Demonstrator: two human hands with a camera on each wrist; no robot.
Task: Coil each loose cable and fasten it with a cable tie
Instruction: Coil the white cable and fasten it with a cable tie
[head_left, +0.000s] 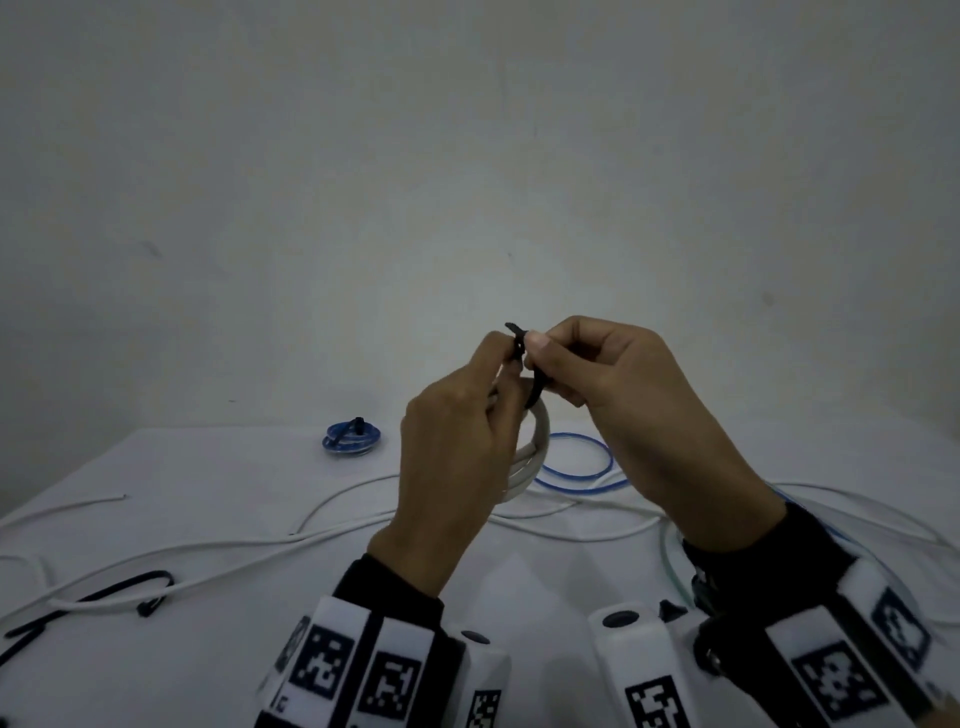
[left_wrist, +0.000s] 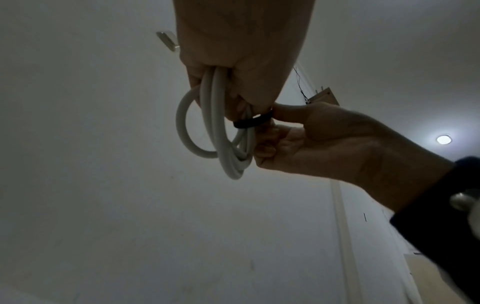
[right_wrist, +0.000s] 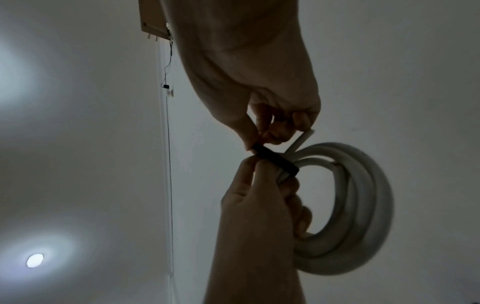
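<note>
Above the white desk, both grips clamp the black strap cable tie wrapped round the coiled thick white cable: left hand, right hand. Fastening step; next, cinch snug.

Setting: plain indoor room, arranged as a simple recording station rather than a furnished living space; tabletop covered in white cloth, pushed against a bare, scuffed white wall; round recessed ceiling light; thin wire running down the wall from a small wooden board; square-patterned marker bands on both wrists.
</note>
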